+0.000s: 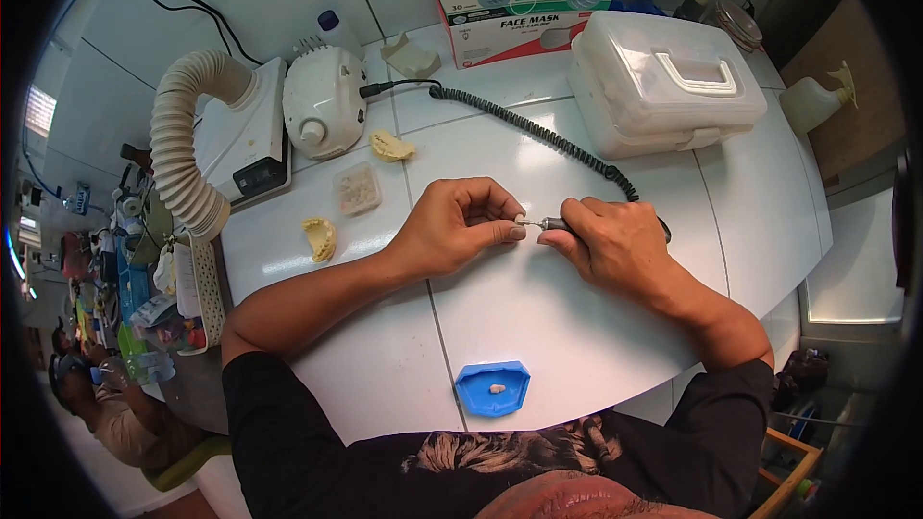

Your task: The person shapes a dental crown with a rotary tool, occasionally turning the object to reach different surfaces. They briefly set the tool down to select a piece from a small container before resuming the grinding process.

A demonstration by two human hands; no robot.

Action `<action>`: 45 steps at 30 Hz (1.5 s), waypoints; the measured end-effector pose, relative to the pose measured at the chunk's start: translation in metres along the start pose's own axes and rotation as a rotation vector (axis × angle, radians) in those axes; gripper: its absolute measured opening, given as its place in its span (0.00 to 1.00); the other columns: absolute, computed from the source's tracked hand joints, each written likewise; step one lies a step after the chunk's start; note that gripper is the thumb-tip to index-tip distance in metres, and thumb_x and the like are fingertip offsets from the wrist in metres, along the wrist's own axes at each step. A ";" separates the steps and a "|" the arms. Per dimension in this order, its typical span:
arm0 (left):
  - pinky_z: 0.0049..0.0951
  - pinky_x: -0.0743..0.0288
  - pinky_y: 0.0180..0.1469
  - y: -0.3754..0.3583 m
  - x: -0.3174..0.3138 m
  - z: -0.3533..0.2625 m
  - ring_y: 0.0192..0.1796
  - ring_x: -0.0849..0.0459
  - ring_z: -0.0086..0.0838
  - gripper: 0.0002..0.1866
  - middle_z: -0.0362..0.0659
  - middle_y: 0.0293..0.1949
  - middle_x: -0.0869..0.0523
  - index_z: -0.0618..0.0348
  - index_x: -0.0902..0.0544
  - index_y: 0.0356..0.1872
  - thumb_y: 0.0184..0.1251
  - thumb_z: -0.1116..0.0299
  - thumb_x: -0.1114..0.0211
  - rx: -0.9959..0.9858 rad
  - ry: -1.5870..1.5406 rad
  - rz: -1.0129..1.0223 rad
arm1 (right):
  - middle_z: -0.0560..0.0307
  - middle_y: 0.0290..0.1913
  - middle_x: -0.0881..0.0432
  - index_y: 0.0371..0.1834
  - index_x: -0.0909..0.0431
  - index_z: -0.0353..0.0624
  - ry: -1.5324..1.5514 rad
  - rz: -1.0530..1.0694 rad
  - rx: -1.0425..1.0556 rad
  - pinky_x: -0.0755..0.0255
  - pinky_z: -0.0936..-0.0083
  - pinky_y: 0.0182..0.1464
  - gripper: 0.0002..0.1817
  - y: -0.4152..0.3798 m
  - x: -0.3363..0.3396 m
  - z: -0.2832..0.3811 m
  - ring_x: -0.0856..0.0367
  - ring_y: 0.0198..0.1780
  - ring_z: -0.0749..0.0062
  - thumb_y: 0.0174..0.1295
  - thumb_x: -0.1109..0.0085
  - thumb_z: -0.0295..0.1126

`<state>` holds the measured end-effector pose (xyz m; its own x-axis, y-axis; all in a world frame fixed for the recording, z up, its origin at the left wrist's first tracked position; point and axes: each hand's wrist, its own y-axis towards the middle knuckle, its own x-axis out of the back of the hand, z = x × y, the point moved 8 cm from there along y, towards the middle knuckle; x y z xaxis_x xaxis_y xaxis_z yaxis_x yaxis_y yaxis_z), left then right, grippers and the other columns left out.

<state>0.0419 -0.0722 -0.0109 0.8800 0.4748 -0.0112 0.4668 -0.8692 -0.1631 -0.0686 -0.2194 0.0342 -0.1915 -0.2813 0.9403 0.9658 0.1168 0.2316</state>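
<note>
- Where the two hands meet over the middle of the white table (577,327), a tiny pale piece (519,219) sits pinched between the thumb and fingertips of the left hand (452,229), whose fingers are curled in narrow around it.
- Touching that piece from 3 o'clock is the tip of a rotary handpiece (556,224), held pen-fashion in the right hand (615,245), fingers closed tight on its barrel.
- From the handpiece a coiled black cord (538,132) runs toward 11 o'clock to a white motor unit (325,101).
- At 6 o'clock from the hands, near the table edge, lies a blue tray (481,394) with a small pale bit in it.
- At 9 o'clock lies a yellowish dental cast (320,238); another cast (391,146) and a small clear box (358,189) lie toward 10 o'clock.
- Further toward 10 o'clock bends a ribbed suction hose (178,149).
- At 1 o'clock stands a white carry case (663,82), with face-mask boxes (519,5) at 12 o'clock.
</note>
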 end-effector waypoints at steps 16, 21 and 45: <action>0.22 0.13 0.53 -0.001 0.000 -0.002 0.47 0.07 0.20 0.11 0.43 0.46 0.06 0.68 0.10 0.52 0.75 0.75 0.22 -0.030 0.118 -0.010 | 0.54 0.25 0.15 0.33 0.19 0.44 -0.022 -0.015 -0.021 0.24 0.58 0.23 0.25 0.000 -0.001 -0.001 0.14 0.23 0.54 0.76 0.31 0.55; 0.21 0.14 0.52 -0.001 0.000 -0.003 0.46 0.08 0.19 0.11 0.41 0.45 0.06 0.68 0.10 0.52 0.74 0.74 0.22 -0.033 0.150 -0.010 | 0.54 0.25 0.15 0.34 0.19 0.45 -0.021 -0.010 -0.001 0.24 0.58 0.23 0.25 0.000 0.001 0.001 0.15 0.22 0.54 0.76 0.31 0.56; 0.23 0.12 0.54 -0.001 -0.002 -0.001 0.48 0.08 0.20 0.08 0.42 0.45 0.06 0.66 0.13 0.49 0.76 0.74 0.24 -0.080 0.039 -0.015 | 0.55 0.25 0.16 0.34 0.19 0.43 -0.012 -0.018 -0.002 0.25 0.58 0.22 0.24 0.000 0.001 0.000 0.15 0.22 0.55 0.76 0.29 0.54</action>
<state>0.0399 -0.0724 -0.0093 0.8750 0.4832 0.0290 0.4838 -0.8712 -0.0835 -0.0692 -0.2195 0.0349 -0.2106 -0.2721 0.9389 0.9626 0.1099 0.2478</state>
